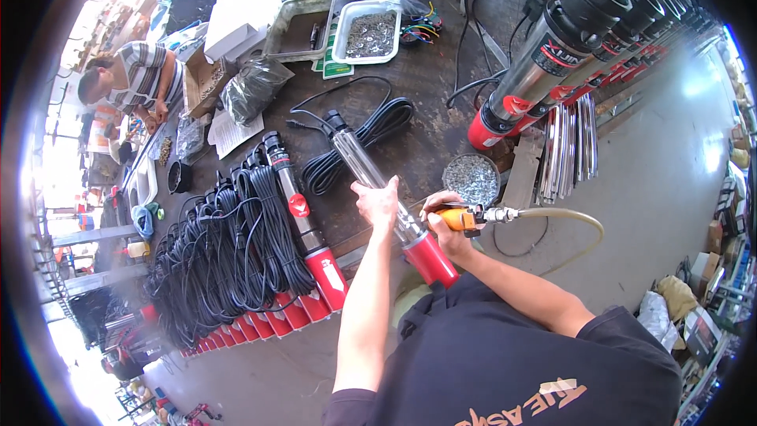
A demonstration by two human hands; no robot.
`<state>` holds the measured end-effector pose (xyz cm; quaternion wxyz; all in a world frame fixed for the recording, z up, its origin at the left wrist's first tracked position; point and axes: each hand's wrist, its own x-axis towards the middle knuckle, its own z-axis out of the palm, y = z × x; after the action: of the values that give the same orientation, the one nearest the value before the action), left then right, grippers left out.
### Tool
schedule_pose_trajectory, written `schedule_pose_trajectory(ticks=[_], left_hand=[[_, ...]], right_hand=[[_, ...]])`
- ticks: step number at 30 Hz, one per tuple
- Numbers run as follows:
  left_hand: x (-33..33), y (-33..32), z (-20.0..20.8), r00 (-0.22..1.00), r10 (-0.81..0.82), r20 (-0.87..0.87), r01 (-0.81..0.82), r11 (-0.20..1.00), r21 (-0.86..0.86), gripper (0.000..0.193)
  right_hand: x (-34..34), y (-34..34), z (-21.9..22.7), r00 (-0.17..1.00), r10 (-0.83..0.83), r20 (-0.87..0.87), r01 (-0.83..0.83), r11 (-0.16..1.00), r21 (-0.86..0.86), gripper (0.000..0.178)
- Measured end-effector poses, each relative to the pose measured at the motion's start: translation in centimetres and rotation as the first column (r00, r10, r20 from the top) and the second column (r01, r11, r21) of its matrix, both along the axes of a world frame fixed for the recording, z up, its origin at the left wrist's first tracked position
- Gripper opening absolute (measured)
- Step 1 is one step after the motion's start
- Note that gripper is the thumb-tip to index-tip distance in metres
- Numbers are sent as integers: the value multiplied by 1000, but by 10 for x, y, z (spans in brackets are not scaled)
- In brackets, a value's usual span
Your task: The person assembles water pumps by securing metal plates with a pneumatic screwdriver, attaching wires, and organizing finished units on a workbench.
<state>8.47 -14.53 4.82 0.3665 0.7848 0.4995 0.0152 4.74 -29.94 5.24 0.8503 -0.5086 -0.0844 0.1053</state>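
A long submersible pump (355,154) with a steel tube and a red end lies slanted over the bench's near edge, red end toward my body. My left hand (377,203) is wrapped round the steel tube near its middle. In my right hand (451,241) is an orange air tool (456,218), gripped beside the tube just above the red end. A pale air hose (587,225) runs from the tool off to the right. The tool's tip and its contact with the pump are hidden by my fingers. The pump's black cable (386,122) lies coiled at its far end.
Several finished-looking pumps with coiled cables (268,221) line the left; more pumps (544,63) stand at the right beside metal strips (569,142). A round bowl of small metal parts (471,180) and a white tray (339,51) sit on the bench. Another person (138,71) works far left.
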Motion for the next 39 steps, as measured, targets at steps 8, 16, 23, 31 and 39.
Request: schedule_pose_trajectory(ticks=[8,16,23,31,39], left_hand=[[3,-2,-13,999,41,16,-42,997,65,67],[6,-3,-6,999,47,-8,-47,998,36,70],[4,-7,-11,999,28,-29,-26,996,87,72],[-8,-3,-14,990,85,108,-88,996,27,77],[-87,-64,-19,1000,22,-16,-18,973,228,99]], right_hand=[[19,8,7,998,-18,-61,16,999,-45,21],[49,30,16,957,-215,-195,207,976,-62,13],[28,23,-7,997,-73,-5,73,995,70,20],[27,11,9,971,-194,138,217,960,-179,21],[41,-45,-7,716,-288,-636,360,933,-17,67]])
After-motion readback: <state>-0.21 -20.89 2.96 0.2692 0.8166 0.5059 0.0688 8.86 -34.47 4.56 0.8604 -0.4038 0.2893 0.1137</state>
